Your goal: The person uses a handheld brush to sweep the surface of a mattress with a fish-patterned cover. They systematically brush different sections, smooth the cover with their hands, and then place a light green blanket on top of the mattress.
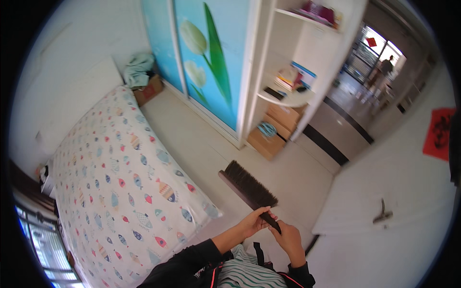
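Observation:
A bed brush (248, 189) with a dark wooden back and dense dark bristles is held out in front of my body. Its bristles face up and to the right, away from the bed. My right hand (288, 237) is wrapped around the handle's end. Closer to the brush head, my left hand (255, 222) grips the same handle between thumb and fingers. To the left lies a mattress in a white fish-print sheet (140, 194); the brush is apart from it, over the floor.
A sliding wardrobe (216, 64) with tulip panels stands ahead. Beside it, open shelves (288, 99) hold boxes and small items. Cardboard boxes (266, 142) sit at the shelf's foot. A white door (356, 201) with a handle is at right. Through the doorway, a person (385, 68) stands far off.

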Demonstrator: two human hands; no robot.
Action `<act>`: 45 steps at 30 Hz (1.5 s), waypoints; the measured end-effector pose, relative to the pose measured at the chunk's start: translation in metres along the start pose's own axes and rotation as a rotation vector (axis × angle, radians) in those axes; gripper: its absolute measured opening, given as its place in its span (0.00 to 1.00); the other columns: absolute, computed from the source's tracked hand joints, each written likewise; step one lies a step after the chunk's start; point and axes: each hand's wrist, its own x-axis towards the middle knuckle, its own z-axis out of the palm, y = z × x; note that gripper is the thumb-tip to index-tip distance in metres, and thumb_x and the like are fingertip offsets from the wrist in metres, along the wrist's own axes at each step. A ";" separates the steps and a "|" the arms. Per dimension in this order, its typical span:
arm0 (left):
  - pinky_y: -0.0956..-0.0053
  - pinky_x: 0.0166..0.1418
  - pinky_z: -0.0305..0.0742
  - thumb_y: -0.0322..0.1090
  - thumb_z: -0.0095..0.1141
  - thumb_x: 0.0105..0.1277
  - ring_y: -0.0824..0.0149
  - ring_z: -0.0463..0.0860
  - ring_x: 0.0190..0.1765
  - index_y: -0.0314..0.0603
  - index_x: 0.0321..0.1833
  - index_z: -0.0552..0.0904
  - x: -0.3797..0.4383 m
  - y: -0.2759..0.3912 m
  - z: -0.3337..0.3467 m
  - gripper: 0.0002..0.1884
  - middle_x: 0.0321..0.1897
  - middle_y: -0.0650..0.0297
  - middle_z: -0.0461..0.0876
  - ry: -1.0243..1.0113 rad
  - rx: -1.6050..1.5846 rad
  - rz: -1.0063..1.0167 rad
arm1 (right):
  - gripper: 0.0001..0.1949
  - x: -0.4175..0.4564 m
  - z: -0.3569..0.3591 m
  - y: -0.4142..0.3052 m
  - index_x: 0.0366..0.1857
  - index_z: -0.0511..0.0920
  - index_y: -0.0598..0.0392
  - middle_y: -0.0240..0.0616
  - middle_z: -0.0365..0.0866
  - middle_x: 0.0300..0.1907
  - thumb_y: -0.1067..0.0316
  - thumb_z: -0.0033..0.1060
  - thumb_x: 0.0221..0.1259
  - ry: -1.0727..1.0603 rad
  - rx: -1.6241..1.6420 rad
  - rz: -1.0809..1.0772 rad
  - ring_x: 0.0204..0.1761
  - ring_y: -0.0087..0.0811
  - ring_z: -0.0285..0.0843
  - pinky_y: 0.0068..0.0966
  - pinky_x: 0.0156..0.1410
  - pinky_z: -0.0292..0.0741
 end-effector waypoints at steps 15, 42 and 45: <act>0.70 0.52 0.73 0.41 0.53 0.66 0.67 0.79 0.44 0.45 0.38 0.77 0.118 0.213 -0.038 0.08 0.33 0.66 0.80 0.317 -0.303 0.471 | 0.15 0.362 -0.029 -0.021 0.37 0.72 0.54 0.48 0.77 0.21 0.53 0.51 0.62 -0.575 0.057 -0.572 0.27 0.51 0.77 0.42 0.32 0.72; 0.76 0.38 0.71 0.37 0.57 0.60 0.72 0.76 0.35 0.43 0.38 0.77 0.124 0.707 -0.219 0.08 0.30 0.68 0.77 0.780 -0.269 0.848 | 0.13 0.815 0.144 -0.398 0.47 0.71 0.61 0.41 0.75 0.19 0.63 0.42 0.68 -1.008 0.382 -0.500 0.16 0.31 0.73 0.29 0.22 0.69; 0.75 0.39 0.73 0.36 0.55 0.62 0.70 0.77 0.35 0.39 0.41 0.76 0.142 0.773 -0.245 0.10 0.31 0.65 0.77 0.775 -0.350 0.861 | 0.15 0.879 0.152 -0.440 0.48 0.72 0.62 0.48 0.77 0.22 0.63 0.42 0.66 -1.036 0.290 -0.451 0.18 0.37 0.76 0.33 0.27 0.72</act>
